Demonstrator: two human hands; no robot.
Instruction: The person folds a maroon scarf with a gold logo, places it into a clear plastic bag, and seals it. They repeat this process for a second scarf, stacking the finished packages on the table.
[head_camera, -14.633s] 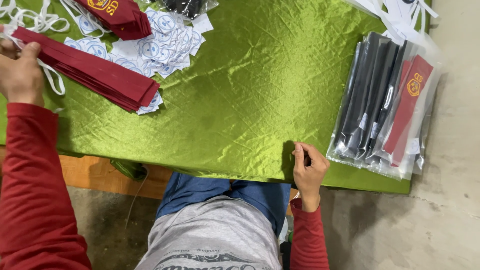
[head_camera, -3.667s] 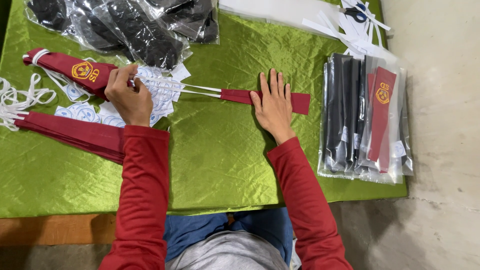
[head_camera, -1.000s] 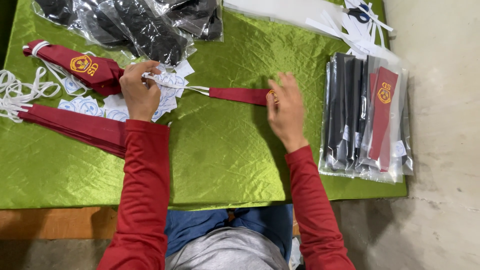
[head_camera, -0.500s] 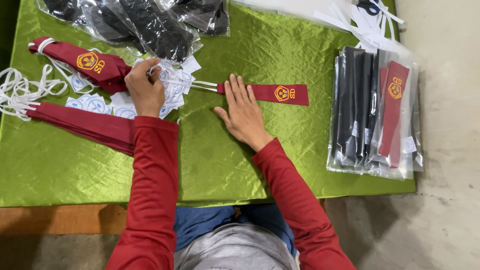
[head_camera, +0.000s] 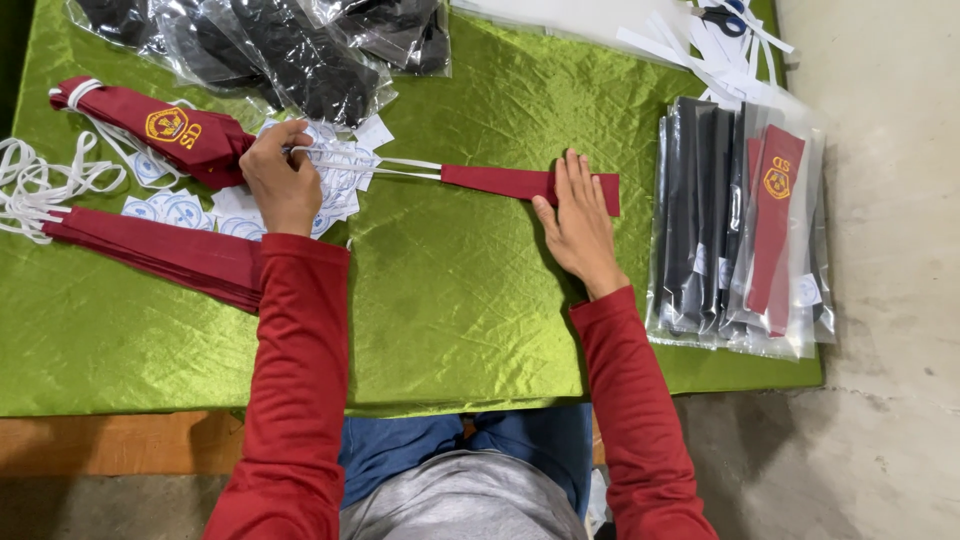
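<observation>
Two hands on one red tie, stretched flat across the table.
L hand (head_camera: 283, 183) pinches the white cord (head_camera: 400, 166); R hand (head_camera: 578, 222), open-palmed, now covers the tie (head_camera: 500, 181) w/ emblem hidden vs half a sec ago. Bagged ties (head_camera: 740, 230) lie just right on green table (head_camera: 450, 300).

Only one view on my end: head cam, looking almost straight down from above the seated wearer. Near edge of the green-covered tabletop (head_camera: 470, 340) runs across the lower third, my lap and both red sleeves below it. Far edge is cut off at the top of frame, left edge is cropped too. Right edge and near-right corner are in shot, with concrete floor (head_camera: 890, 300) beyond. Range is close, arm's length, so both hands sit mid-frame. No second view to overlap.
</observation>
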